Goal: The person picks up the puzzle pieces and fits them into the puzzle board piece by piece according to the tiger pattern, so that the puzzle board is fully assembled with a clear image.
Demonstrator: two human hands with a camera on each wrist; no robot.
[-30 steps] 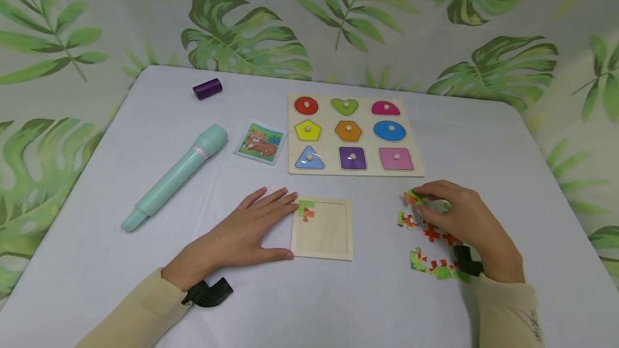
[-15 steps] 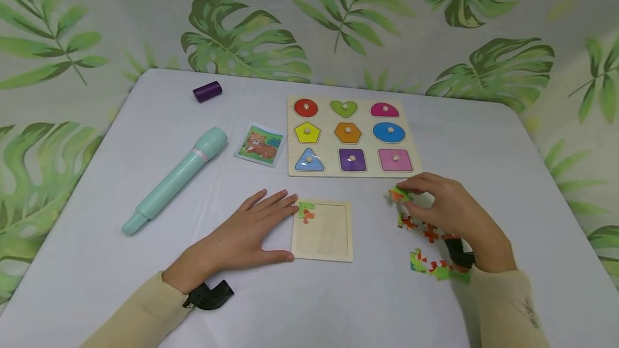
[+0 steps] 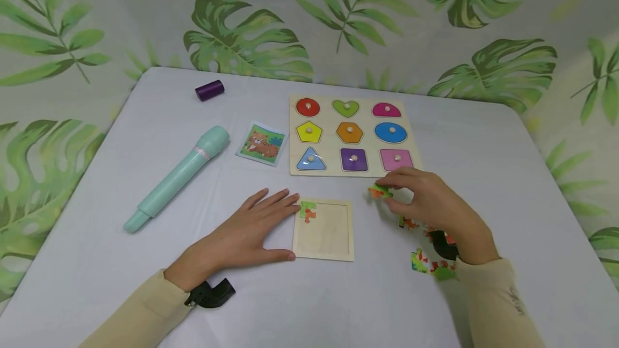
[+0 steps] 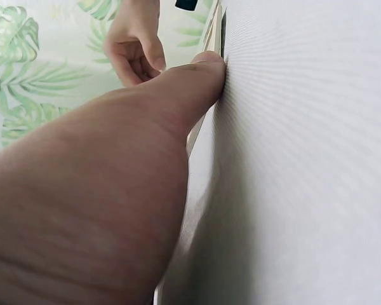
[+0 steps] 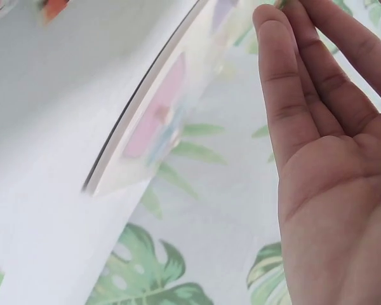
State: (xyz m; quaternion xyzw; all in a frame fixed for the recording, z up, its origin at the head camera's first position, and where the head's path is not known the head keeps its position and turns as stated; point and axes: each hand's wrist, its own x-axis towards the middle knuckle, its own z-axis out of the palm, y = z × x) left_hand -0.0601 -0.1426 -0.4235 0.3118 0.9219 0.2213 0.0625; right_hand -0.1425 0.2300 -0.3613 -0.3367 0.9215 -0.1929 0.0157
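A square wooden puzzle tray [image 3: 323, 235] lies at the middle of the table, one green and orange jigsaw piece [image 3: 307, 211] set in its upper left corner. My left hand [image 3: 242, 232] lies flat with fingers spread, fingertips and thumb at the tray's left edge; in the left wrist view the thumb [image 4: 206, 73] touches that edge. My right hand [image 3: 425, 197] pinches another green and orange jigsaw piece [image 3: 380, 191] between thumb and fingers, above the table right of the tray. In the right wrist view the fingers hide nearly all of that piece.
Several loose jigsaw pieces [image 3: 419, 261] lie below the right hand, partly hidden by it. Behind the tray is a wooden shape board [image 3: 330, 168] with knobbed shapes. A tiger picture card [image 3: 262, 144], a mint-green tube [image 3: 176, 180] and a purple cylinder [image 3: 210, 90] lie to the left.
My right hand has moved left from the loose pieces toward the tray, carrying the pinched jigsaw piece. The left hand has stayed at the tray's edge.
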